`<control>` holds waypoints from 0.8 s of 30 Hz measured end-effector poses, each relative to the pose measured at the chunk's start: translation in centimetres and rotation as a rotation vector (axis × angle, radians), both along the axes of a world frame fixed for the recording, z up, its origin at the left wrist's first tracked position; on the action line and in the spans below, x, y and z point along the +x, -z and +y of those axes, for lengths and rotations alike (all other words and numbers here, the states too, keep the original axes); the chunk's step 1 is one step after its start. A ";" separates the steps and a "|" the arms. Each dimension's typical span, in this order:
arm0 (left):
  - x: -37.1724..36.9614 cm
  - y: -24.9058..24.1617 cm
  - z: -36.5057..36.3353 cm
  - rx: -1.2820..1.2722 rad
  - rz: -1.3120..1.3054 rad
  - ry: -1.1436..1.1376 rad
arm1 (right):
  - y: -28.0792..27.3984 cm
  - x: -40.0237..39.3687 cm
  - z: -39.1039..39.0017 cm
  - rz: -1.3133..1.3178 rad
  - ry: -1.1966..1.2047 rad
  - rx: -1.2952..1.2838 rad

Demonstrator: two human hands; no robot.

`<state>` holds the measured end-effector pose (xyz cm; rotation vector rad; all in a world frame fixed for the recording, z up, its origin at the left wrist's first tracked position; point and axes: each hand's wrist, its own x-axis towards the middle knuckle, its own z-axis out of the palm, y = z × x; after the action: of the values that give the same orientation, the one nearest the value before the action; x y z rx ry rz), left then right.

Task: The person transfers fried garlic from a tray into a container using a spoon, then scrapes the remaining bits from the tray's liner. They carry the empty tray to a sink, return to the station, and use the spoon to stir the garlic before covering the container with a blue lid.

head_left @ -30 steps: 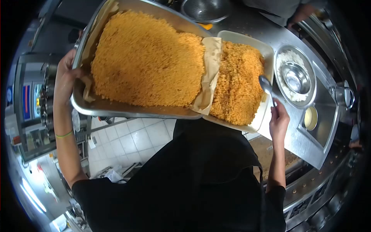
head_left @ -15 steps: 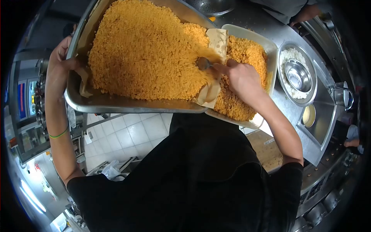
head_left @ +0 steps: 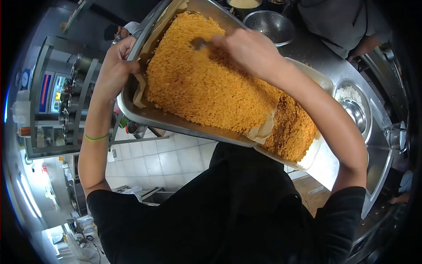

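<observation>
My left hand (head_left: 115, 70) is closed on the left rim of a large metal tray (head_left: 189, 133), which is held raised and tilted. Orange crumbly grain (head_left: 193, 83) covers most of its inside over brown baking paper (head_left: 263, 130). In my right hand (head_left: 248, 49) is a spoon (head_left: 199, 43), blurred, its bowl at the upper part of the grain. The big tray's right end overlaps a second, paler tray (head_left: 326, 81) that also holds orange grain (head_left: 292, 132). Paper hangs over the edge between the two trays.
A colander (head_left: 269, 27) sits beyond the trays, near a bowl of pale liquid (head_left: 244, 3). To the right, a metal bowl (head_left: 355, 115) rests in a larger one with white rice (head_left: 349, 93). A metal shelf rack (head_left: 41, 97) stands left. Another person's apron (head_left: 332, 22) shows at the top.
The spoon in my right hand has gone from the tray's right end to the upper part of the grain. The large tray now appears more tilted, and the whole view has shifted.
</observation>
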<state>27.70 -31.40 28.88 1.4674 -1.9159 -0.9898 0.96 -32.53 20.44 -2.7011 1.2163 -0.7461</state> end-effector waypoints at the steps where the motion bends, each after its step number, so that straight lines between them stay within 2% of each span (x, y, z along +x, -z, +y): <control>1: -0.4 0.0 0.3 -0.021 0.005 -0.007 | 0.2 -0.4 0.4 0.013 -0.013 0.000; 3: 0.3 0.4 0.4 -0.042 0.018 -0.038 | -0.2 -0.9 1.1 0.220 0.059 0.145; 7: 0.9 0.6 0.0 -0.030 -0.028 -0.035 | -2.0 -0.9 -1.0 0.123 0.088 0.070; 9: 0.2 0.5 -0.1 -0.042 -0.051 -0.015 | -2.4 0.8 -3.3 0.084 0.117 -0.121; 10: 0.2 0.5 -0.1 -0.032 -0.035 -0.024 | -1.8 1.3 -4.3 0.082 0.137 -0.118; 13: 0.3 0.8 -0.4 -0.044 -0.015 0.001 | -0.7 1.3 -5.4 0.167 0.129 0.013; 15: 0.8 1.2 -0.3 -0.041 0.026 -0.009 | -3.1 -0.2 -3.4 0.392 0.150 0.122; 16: 1.0 1.3 -0.2 -0.034 0.022 -0.026 | -4.9 -0.7 -2.3 0.278 0.142 0.287; 17: 0.9 1.0 -0.2 0.000 0.011 -0.016 | -5.8 0.0 -0.4 0.205 0.263 0.177; 19: 0.7 0.7 -0.4 0.045 -0.012 0.025 | -4.9 0.4 -3.7 0.163 0.149 0.151; 21: 0.7 0.9 -0.5 -0.141 -0.085 0.077 | -3.2 1.0 -4.8 0.044 0.078 0.106; 22: 1.2 0.9 -0.8 -0.114 -0.118 0.064 | -0.5 1.0 -6.7 0.153 0.073 -0.039; 23: 0.9 1.1 -0.6 -0.068 -0.094 -0.004 | -0.6 -0.2 -5.4 0.182 0.101 -0.007; 24: 1.0 1.1 -0.8 0.023 -0.037 0.008 | -2.0 -1.0 -3.5 0.196 0.201 0.178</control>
<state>28.70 -32.23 27.78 1.5019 -1.9441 -0.9978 -0.01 -36.05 22.48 -2.5810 1.5346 -0.3746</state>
